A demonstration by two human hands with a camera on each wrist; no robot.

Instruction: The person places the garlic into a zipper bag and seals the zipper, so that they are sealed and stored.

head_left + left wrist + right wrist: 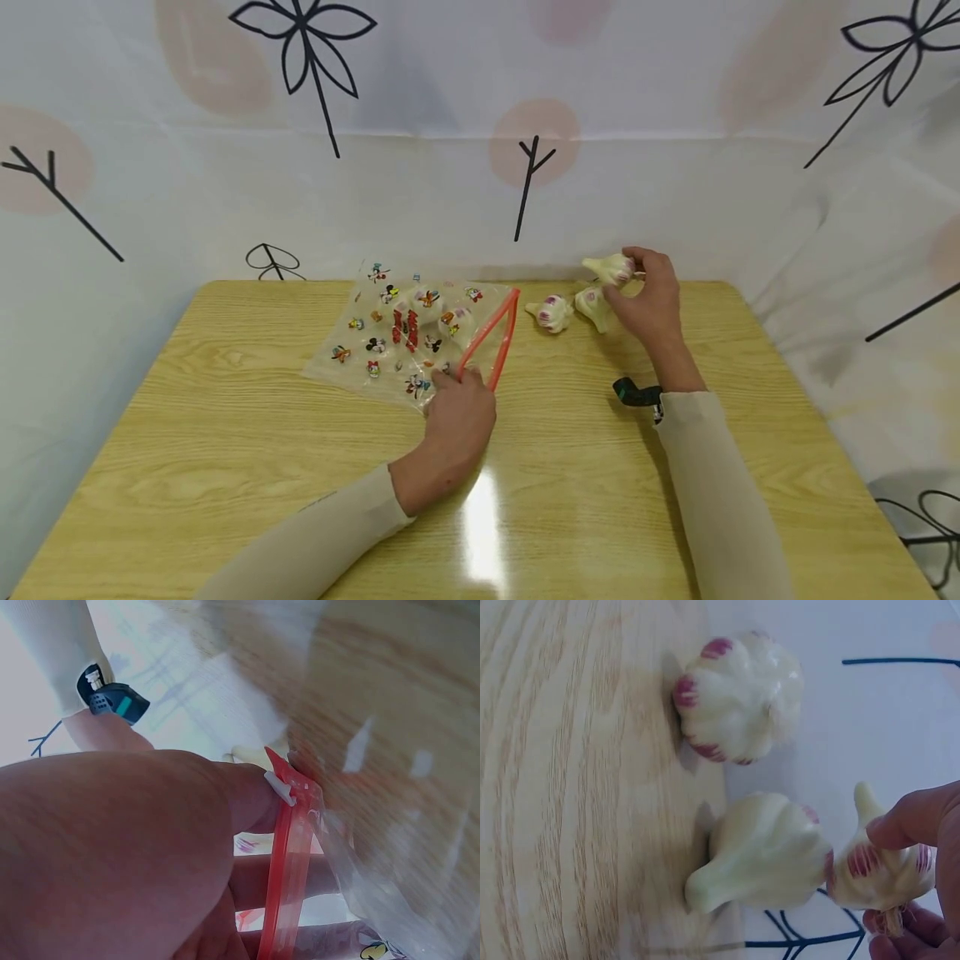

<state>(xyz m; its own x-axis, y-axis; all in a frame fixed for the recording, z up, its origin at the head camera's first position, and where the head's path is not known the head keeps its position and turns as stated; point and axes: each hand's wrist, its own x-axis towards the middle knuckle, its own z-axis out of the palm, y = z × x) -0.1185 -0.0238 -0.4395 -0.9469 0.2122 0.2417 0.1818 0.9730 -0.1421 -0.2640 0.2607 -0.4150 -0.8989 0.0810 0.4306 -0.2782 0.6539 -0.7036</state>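
A clear zip bag (352, 350) printed with cartoon figures lies on the table, its red zip edge (504, 333) spread apart. Pale garlic bulbs show dimly through the plastic. My left hand (461, 417) pinches the near corner of the bag's opening; in the left wrist view its thumb presses by the white tab on the red strip (289, 847). At the back right, my right hand (654, 304) holds a garlic bulb (881, 866) between thumb and fingers, raised off the wood. Two more garlic bulbs, one (553, 313) left and one (594, 307) just below the held bulb, rest on the table.
The wooden table (225, 467) meets a white patterned cloth (420, 183) along its back edge. A dark wrist camera (636, 392) sticks out from the right sleeve, low over the wood. Glare shines on the table's front middle.
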